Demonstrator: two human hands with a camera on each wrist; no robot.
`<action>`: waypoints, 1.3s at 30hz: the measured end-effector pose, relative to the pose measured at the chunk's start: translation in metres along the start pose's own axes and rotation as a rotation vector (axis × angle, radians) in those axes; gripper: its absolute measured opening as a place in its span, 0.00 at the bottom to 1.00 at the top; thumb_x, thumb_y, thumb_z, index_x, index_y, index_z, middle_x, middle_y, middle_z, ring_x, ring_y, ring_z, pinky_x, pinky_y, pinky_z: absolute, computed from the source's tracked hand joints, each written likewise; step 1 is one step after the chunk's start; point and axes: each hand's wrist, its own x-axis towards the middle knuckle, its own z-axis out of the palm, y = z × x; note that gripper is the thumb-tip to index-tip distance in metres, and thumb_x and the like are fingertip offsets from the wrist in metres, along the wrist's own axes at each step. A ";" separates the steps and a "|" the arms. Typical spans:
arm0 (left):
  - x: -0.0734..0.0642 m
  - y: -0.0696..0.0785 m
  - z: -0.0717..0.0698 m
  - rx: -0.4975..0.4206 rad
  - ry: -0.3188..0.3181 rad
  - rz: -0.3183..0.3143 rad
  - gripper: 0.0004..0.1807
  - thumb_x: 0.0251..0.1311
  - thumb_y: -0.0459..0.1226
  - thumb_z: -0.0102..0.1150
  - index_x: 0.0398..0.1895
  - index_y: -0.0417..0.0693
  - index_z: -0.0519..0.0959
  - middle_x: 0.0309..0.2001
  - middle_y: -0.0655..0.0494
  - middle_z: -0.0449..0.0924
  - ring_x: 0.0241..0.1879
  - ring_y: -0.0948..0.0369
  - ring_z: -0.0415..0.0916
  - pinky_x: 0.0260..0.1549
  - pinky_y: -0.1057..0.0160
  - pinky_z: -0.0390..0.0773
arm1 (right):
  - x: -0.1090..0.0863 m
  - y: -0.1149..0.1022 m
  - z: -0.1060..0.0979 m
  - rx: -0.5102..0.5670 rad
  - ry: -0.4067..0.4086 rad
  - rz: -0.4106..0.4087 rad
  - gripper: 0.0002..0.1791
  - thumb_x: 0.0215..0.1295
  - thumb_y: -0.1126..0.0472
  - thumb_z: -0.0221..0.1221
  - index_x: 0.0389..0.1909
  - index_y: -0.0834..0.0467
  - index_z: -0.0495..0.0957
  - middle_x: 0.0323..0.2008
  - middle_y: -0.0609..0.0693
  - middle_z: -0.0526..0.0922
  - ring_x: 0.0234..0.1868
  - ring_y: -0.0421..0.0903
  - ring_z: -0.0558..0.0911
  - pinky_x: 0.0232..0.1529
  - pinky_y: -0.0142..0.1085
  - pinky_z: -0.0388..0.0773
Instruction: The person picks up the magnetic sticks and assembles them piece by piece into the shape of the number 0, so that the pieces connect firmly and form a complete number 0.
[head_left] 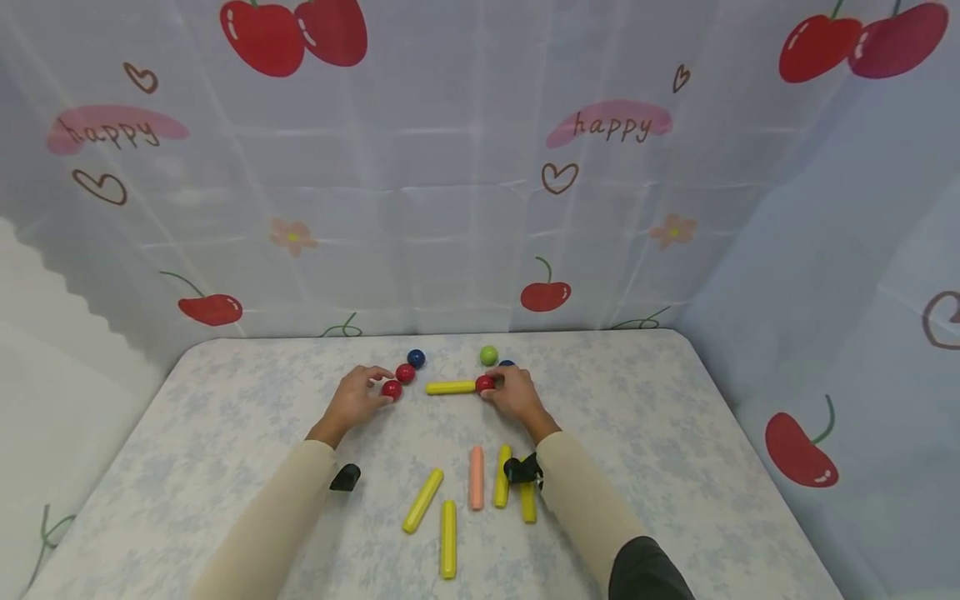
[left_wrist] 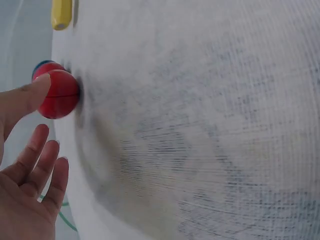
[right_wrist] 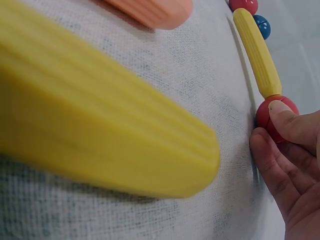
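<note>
A red ball (head_left: 392,389) is between the thumb and forefinger of my left hand (head_left: 357,398), above the far left of the table. In the left wrist view the thumb lies on this red ball (left_wrist: 60,94), while other fingers are held apart from it. A second red ball (head_left: 405,372) and a dark blue ball (head_left: 416,358) line up behind. My right hand (head_left: 517,396) pinches another red ball (head_left: 485,384) at the right end of a yellow stick (head_left: 451,387). The right wrist view shows that stick (right_wrist: 257,52) meeting the pinched ball (right_wrist: 275,117).
Beyond the right hand are a green ball (head_left: 489,356) and a partly hidden blue ball (head_left: 507,363). Nearer lie a pink stick (head_left: 476,477) and several yellow sticks (head_left: 447,540), some under the right wrist strap. A printed curtain (head_left: 450,208) rises behind the table (head_left: 637,500).
</note>
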 end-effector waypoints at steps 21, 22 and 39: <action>0.009 -0.005 0.016 -0.070 -0.036 -0.034 0.22 0.58 0.34 0.66 0.57 0.45 0.77 0.52 0.44 0.77 0.49 0.50 0.74 0.48 0.49 0.74 | 0.000 0.002 0.002 0.010 0.006 0.010 0.20 0.61 0.61 0.65 0.54 0.59 0.80 0.48 0.53 0.82 0.49 0.49 0.78 0.50 0.42 0.76; 0.009 -0.003 0.017 -0.071 -0.039 -0.034 0.22 0.58 0.34 0.66 0.56 0.45 0.77 0.52 0.44 0.77 0.49 0.50 0.74 0.48 0.49 0.75 | 0.000 0.002 0.002 0.009 0.006 0.004 0.20 0.61 0.61 0.65 0.54 0.59 0.79 0.48 0.54 0.82 0.48 0.49 0.78 0.50 0.42 0.76; 0.019 0.016 0.031 -0.051 -0.054 0.029 0.20 0.53 0.33 0.69 0.51 0.47 0.81 0.43 0.47 0.74 0.40 0.54 0.71 0.41 0.56 0.74 | -0.001 0.003 0.002 0.012 0.009 -0.014 0.19 0.61 0.61 0.65 0.54 0.59 0.80 0.48 0.54 0.81 0.47 0.49 0.78 0.49 0.43 0.77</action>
